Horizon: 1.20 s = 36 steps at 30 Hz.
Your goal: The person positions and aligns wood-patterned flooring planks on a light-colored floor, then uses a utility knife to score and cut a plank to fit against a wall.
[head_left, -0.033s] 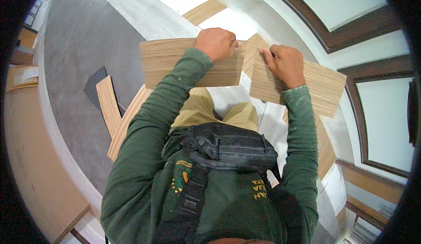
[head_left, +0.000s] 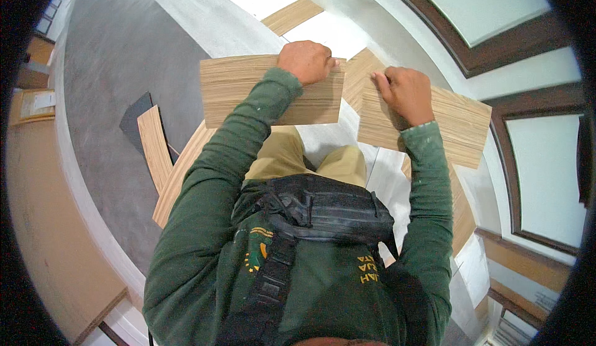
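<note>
My left hand [head_left: 305, 60] grips the top edge of a rectangular light-brown wood-grain plank [head_left: 242, 91], held flat in front of me above my knees. Just to its right, my right hand [head_left: 405, 96] is closed on a second similar piece [head_left: 456, 128], which slants down toward the right. The two pieces are apart, with a narrow gap between them. Beneath the gap and at the right, more wood-grain pieces [head_left: 363, 76] lie among white sheets [head_left: 332, 132]. My khaki-covered knees show below the held pieces.
At the left, striped planks [head_left: 186, 159] and a dark sheet [head_left: 133, 122] lie on the grey floor [head_left: 112, 54]. A large brown board [head_left: 49, 234] runs along the far left. A pale wall with dark-framed panels [head_left: 528, 97] curves along the right. Another plank [head_left: 292, 13] lies farther ahead.
Both hands and the pieces they grip have shifted very slightly to the right and down. Each grip looks the same.
</note>
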### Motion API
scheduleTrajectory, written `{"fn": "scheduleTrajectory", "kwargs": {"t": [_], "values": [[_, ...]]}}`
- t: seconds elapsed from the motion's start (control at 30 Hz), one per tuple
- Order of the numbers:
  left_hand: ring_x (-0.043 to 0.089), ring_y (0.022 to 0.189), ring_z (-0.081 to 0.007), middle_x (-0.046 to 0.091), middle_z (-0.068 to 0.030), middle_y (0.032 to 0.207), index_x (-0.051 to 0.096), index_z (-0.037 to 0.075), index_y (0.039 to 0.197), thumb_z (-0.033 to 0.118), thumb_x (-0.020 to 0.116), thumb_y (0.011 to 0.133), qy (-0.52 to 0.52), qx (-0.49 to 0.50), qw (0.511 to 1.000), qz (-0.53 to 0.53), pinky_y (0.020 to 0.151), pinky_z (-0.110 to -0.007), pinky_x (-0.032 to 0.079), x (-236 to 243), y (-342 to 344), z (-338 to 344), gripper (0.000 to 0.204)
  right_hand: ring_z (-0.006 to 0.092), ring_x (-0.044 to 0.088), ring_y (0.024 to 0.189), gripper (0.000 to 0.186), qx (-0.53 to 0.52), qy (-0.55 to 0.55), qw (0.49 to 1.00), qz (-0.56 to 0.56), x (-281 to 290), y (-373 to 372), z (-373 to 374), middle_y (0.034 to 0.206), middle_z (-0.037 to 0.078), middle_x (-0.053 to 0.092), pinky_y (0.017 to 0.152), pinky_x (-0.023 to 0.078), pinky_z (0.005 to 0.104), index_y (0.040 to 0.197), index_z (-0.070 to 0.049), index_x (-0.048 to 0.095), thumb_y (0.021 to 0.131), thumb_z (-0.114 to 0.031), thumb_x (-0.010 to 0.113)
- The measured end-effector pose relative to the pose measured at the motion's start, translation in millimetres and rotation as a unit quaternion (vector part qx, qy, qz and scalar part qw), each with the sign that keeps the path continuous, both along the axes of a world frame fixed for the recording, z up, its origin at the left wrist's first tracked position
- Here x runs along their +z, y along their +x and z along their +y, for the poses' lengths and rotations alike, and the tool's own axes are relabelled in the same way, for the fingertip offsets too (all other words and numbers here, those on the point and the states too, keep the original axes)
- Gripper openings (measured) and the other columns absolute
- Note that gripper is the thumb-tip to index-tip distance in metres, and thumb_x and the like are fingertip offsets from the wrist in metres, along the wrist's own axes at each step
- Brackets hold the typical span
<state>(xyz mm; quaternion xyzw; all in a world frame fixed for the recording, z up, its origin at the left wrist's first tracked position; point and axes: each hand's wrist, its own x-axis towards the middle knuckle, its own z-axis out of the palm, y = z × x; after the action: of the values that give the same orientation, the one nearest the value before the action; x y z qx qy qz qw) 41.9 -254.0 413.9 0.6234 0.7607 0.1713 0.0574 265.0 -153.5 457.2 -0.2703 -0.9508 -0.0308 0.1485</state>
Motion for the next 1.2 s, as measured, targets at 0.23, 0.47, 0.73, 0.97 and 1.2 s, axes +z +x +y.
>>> {"fn": "scheduleTrajectory", "kwargs": {"t": [0.23,0.47,0.73,0.97,1.2], "values": [[0.068,0.087,-0.0311,0.071,-0.0106,0.089,0.073,0.017,0.095,0.046,0.055,0.093,-0.071,0.033,0.996,-0.045,0.076,-0.047,0.053,-142.1,-69.8,30.9,0.034,0.0368,0.056,0.054,0.044,0.055,-0.092,0.994,-0.018,-50.6,-0.8,8.6,0.056,0.017,0.055,0.052,0.041,0.0481,0.059,-0.006,0.059,0.089,-0.038,0.063],[0.066,0.100,-0.0329,0.071,-0.0129,0.103,0.071,0.017,0.107,0.050,0.048,0.093,-0.163,0.166,0.957,-0.171,0.087,-0.048,0.051,-248.6,-124.0,34.7,0.042,0.0374,0.054,0.054,0.043,0.068,-0.223,0.972,-0.029,-131.4,-5.0,11.6,0.056,0.016,0.053,0.052,0.038,0.0490,0.056,-0.006,0.054,0.084,-0.033,0.070],[0.064,0.108,-0.0280,0.070,-0.0077,0.113,0.069,0.017,0.116,0.048,0.046,0.098,-0.208,0.248,0.925,-0.200,0.094,-0.046,0.046,-314.4,-158.3,73.7,0.043,0.0366,0.054,0.054,0.043,0.133,-0.291,0.945,-0.065,-195.4,-35.2,55.0,0.056,0.014,0.052,0.051,0.038,0.0469,0.057,-0.008,0.052,0.084,-0.036,0.070],[0.050,0.127,-0.0373,0.050,-0.0154,0.144,0.050,0.012,0.140,0.039,0.058,0.091,-0.138,0.317,0.937,0.046,0.102,-0.043,0.044,-341.0,-144.9,99.9,0.056,0.0345,0.052,0.055,0.042,0.212,-0.287,0.931,-0.078,-235.4,-96.7,101.9,0.056,0.012,0.051,0.051,0.038,0.0456,0.057,-0.010,0.051,0.086,-0.036,0.069],[0.059,0.115,-0.0210,0.060,-0.0099,0.129,0.042,0.006,0.146,0.045,0.052,0.100,-0.031,0.021,0.250,-0.967,0.102,-0.038,0.045,-316.4,-37.7,40.3,0.061,0.0360,0.058,0.058,0.039,0.253,-0.322,0.910,-0.064,-270.6,-147.9,131.7,0.062,0.013,0.060,0.055,0.043,0.0479,0.063,-0.009,0.061,0.087,-0.039,0.065]]}}
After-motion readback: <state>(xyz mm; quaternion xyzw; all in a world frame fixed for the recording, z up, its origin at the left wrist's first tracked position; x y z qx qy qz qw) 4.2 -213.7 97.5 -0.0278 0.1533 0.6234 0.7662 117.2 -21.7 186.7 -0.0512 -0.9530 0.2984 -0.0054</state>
